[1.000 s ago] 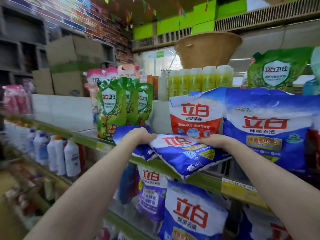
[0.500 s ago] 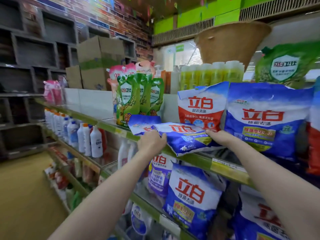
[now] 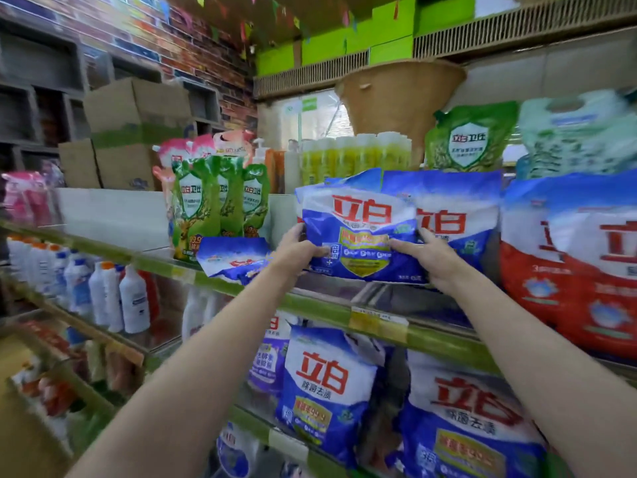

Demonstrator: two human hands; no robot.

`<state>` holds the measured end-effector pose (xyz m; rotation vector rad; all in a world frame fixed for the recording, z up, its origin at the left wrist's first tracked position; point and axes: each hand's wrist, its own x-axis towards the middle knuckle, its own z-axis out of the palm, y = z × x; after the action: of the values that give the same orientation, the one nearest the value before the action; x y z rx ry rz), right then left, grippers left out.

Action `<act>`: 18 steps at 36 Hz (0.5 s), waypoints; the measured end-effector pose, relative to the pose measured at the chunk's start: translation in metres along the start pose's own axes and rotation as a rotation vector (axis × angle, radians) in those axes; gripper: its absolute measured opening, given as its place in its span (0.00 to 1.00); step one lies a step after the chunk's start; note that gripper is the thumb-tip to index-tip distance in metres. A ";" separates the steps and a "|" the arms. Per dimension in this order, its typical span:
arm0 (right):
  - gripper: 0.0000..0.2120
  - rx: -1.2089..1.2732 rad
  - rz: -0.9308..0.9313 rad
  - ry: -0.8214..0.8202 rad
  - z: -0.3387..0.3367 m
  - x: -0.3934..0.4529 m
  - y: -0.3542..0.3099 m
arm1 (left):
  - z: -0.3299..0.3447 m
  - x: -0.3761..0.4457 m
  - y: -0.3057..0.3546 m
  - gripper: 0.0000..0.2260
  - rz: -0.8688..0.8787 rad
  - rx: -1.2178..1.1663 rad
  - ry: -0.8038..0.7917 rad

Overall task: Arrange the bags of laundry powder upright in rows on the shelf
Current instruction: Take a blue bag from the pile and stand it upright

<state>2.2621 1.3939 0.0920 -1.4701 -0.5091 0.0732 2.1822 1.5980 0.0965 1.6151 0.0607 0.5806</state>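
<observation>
A blue and white laundry powder bag stands nearly upright on the upper shelf, its printed front facing me. My left hand grips its lower left edge and my right hand grips its lower right edge. Right behind it stands another blue bag, upright. To its left a further blue bag lies flat on the shelf. A larger red and blue bag stands at the right.
Green pouches stand left of the flat bag. Yellow bottles and a woven basket sit higher up. More blue bags fill the lower shelf. White bottles line the shelf at left, with cardboard boxes above.
The bag that lay flat and overhung the shelf edge has been tipped up to stand. Both hands shifted from its top face to its lower side edges.
</observation>
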 end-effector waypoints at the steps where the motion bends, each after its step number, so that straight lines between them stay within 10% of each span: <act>1: 0.12 0.033 -0.033 0.014 -0.007 -0.004 -0.002 | 0.008 0.002 0.000 0.20 0.027 -0.024 -0.022; 18: 0.24 -0.230 -0.170 0.505 -0.076 -0.057 -0.010 | 0.110 0.025 -0.032 0.24 0.147 0.185 -0.303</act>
<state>2.2370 1.3019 0.0840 -1.5905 -0.2305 -0.4950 2.2580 1.5110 0.0726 1.8832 -0.2373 0.4463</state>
